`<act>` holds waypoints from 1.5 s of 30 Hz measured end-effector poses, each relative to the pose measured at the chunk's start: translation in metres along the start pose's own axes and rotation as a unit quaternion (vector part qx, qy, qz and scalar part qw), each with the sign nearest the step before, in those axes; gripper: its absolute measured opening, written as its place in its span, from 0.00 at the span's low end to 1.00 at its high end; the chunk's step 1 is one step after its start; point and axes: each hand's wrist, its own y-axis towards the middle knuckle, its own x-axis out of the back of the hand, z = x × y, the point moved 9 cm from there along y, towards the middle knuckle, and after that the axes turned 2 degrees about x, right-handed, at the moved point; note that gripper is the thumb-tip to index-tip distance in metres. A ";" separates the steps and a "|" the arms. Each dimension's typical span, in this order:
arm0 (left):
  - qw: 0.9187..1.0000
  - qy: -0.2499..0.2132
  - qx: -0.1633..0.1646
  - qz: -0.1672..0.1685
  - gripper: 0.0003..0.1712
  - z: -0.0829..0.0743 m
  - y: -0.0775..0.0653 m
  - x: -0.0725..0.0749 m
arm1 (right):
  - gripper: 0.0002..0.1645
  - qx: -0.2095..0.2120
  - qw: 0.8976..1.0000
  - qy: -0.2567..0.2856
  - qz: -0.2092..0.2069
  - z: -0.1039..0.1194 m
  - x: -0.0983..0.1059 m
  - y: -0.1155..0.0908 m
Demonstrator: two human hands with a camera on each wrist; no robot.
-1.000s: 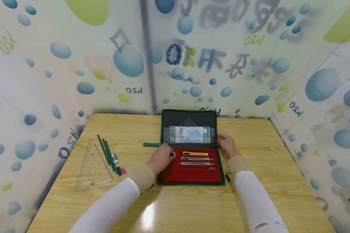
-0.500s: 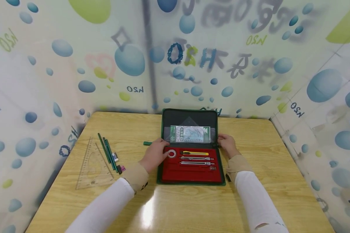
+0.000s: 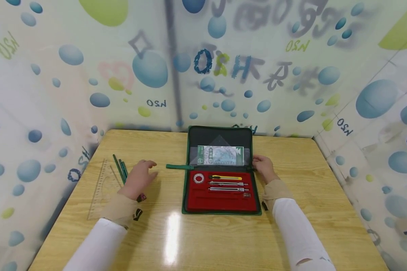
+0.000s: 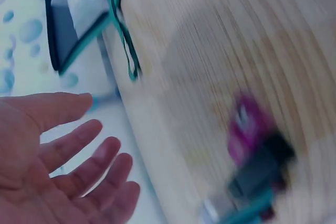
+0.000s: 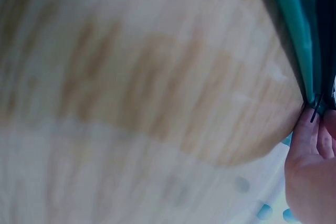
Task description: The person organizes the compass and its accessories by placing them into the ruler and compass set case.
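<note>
A green zip case [image 3: 220, 206] lies unfolded on the table, its red tray facing up and its dark lid raised behind. The tray bears a white ring [image 3: 194, 178], a yellow utility knife [image 3: 228, 178], two silver compasses and a small clear box [image 3: 246, 195]. My right hand [image 3: 265, 169] pinches the case's right edge near the hinge, by a zipper pull [image 5: 316, 107]. My left hand [image 3: 140, 180], fingers loosely spread and holding nothing, hovers over the green pencils [image 3: 117, 168], partly hiding them. Below it in the left wrist view are a pink item [image 4: 247, 124] and a black piece [image 4: 257, 169], blurred.
At the left a clear set square [image 3: 100, 195] lies flat, partly covered by the left forearm. A green strap [image 3: 177, 166] sticks out leftward from the case. Behind the lid rises a patterned wall [image 3: 220, 94], close to the table's far edge [image 3: 149, 131].
My left hand has left the white ring in the tray and moved left, over to the pencils. The ring and strap are now uncovered. My right hand has stayed at the case's edge.
</note>
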 end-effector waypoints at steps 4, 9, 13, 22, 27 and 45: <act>0.999 0.034 0.018 0.009 0.20 0.020 -0.008 0.008 | 0.25 -0.004 1.000 0.004 -0.002 -0.002 0.000 0.001; 0.995 0.081 0.041 0.036 0.21 0.036 -0.017 0.009 | 0.25 -0.003 1.000 -0.001 -0.003 -0.002 0.000 0.001; 0.991 0.116 0.039 0.060 0.21 0.039 -0.021 0.005 | 0.25 0.003 1.000 -0.005 -0.002 -0.002 -0.001 0.002; 0.990 0.115 0.033 0.072 0.17 0.039 -0.018 0.000 | 0.25 -0.001 1.000 0.001 -0.003 -0.003 0.000 0.002; 0.993 0.106 0.029 0.049 0.16 0.039 -0.014 0.002 | 0.25 0.001 1.000 0.002 -0.003 -0.002 -0.001 0.002; 0.991 0.056 0.116 0.044 0.17 0.056 -0.003 -0.008 | 0.25 0.010 1.000 -0.005 -0.005 0.000 0.001 0.000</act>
